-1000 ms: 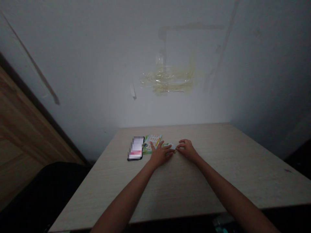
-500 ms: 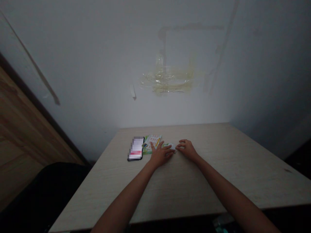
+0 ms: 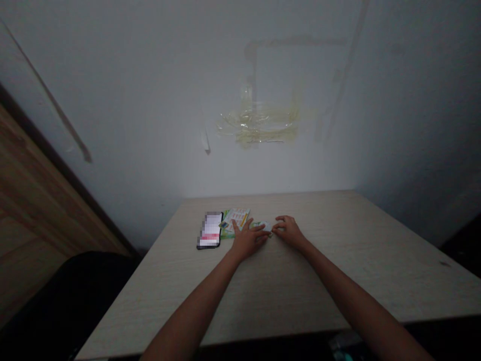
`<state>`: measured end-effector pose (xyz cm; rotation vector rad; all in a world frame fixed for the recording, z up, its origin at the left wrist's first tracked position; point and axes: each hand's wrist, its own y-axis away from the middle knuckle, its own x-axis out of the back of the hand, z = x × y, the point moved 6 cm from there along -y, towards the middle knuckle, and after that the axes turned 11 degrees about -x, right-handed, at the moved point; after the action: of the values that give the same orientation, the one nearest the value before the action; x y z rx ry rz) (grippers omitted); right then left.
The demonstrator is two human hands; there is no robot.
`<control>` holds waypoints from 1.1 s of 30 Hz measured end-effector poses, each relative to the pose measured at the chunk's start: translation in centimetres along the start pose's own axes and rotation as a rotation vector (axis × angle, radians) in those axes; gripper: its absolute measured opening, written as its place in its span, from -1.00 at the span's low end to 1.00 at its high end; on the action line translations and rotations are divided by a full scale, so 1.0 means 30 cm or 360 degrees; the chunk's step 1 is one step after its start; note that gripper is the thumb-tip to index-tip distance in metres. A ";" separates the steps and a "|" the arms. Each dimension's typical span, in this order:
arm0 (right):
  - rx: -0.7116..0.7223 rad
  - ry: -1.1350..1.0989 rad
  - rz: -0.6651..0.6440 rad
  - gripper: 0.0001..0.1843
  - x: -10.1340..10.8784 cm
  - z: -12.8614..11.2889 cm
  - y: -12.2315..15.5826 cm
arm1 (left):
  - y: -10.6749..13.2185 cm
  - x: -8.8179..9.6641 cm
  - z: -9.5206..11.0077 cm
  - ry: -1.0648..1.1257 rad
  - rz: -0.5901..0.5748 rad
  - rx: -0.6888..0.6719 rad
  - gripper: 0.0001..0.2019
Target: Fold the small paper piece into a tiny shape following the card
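Observation:
A green and white printed leaflet (image 3: pixel 262 225) lies on the table (image 3: pixel 300 301), with a smaller white printed sheet (image 3: pixel 238 216) over its left part. My left hand (image 3: pixel 248 240) rests palm down on the papers, fingers spread, covering their middle. At the leaflet's right end, my right hand (image 3: pixel 288 231) has thumb and fingertips pinched together on its edge. What exactly sits between those fingertips is small and dim. Just left of the papers is a phone (image 3: pixel 211 230) with its screen lit.
Behind the table rises a pale wall (image 3: pixel 150 100) with strips of clear tape (image 3: pixel 259 125) stuck on it. A dark rounded object (image 3: pixel 82 286) stands beside the table's left edge, near wooden panelling (image 3: pixel 37 190). Something partly hidden (image 3: pixel 343 346) shows below the front edge.
Almost nothing differs. Both hands stay in the same places, and the papers and phone lie as before.

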<state>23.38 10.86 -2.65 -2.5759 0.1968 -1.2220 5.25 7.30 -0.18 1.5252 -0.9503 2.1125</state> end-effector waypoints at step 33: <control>-0.0070 -0.0793 -0.0302 -0.81 0.032 -0.026 0.033 | -0.001 -0.008 -0.006 -0.0011 -0.0034 0.0021 -0.73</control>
<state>23.38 9.53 -1.79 -2.8899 -0.1292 -0.5940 5.22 7.48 -0.42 1.5432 -0.9197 2.1042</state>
